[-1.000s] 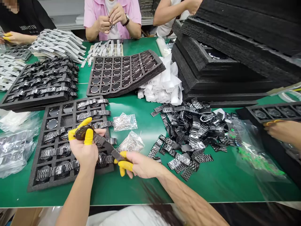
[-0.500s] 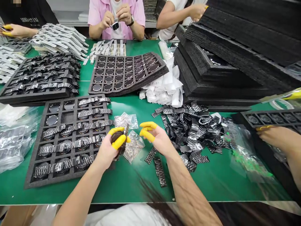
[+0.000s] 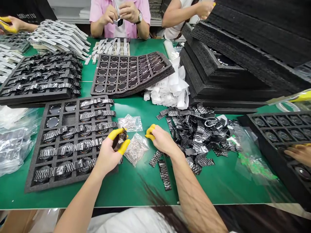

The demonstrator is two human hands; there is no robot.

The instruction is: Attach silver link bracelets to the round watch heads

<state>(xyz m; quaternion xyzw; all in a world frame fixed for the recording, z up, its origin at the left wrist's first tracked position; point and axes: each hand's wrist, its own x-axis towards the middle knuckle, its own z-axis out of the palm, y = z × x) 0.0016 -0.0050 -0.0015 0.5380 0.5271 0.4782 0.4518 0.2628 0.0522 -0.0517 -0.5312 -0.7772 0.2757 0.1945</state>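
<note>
My left hand (image 3: 110, 150), with yellow finger covers, is closed around a dark watch (image 3: 120, 139), its edge turned toward me. My right hand (image 3: 159, 138), also in yellow finger covers, is pinched just above the right edge of a clear bag of thin metal pins (image 3: 136, 149). Whatever lies between those fingertips is too small to make out. A second bag of pins (image 3: 130, 123) lies behind the first. Left of my left hand, a black foam tray (image 3: 36, 168) holds watches with black link bands and several bare watch heads.
A heap of black link bands (image 3: 200, 136) lies to my right, with loose band pieces (image 3: 164, 174) nearer me. Beyond stand a foam tray of watch heads (image 3: 131, 89), crumpled white wrapping (image 3: 170, 92) and tall stacked foam trays (image 3: 225, 87). Another person's hand (image 3: 300, 153) reaches over a right-hand tray.
My right hand's fingers have gone from spread apart to pinched together. The watch has turned slightly in my left hand. The other person's hand at the right has shifted right and down.
</note>
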